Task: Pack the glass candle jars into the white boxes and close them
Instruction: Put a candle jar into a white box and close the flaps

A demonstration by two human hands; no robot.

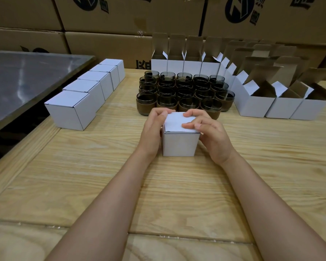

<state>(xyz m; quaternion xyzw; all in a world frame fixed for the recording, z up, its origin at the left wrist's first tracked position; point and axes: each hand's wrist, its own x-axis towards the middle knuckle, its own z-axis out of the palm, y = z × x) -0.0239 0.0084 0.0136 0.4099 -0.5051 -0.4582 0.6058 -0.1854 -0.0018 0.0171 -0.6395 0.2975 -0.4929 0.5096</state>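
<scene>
White box (180, 144) at lid-closing, my left grip (152, 128) and right grip (213, 137) curled round it; next, I reckon, the ten-o'clock row (88, 91).

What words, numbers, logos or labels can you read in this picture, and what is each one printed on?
Stacked cartons: dark round logos with Chinese characters, cut off by the picture's edge and blurred; not readable.
Carton behind the table: dark characters, half hidden; not readable.
White boxes, including the closed box held by the left hand and right hand: no print.
Glass jars: no label visible.
</scene>
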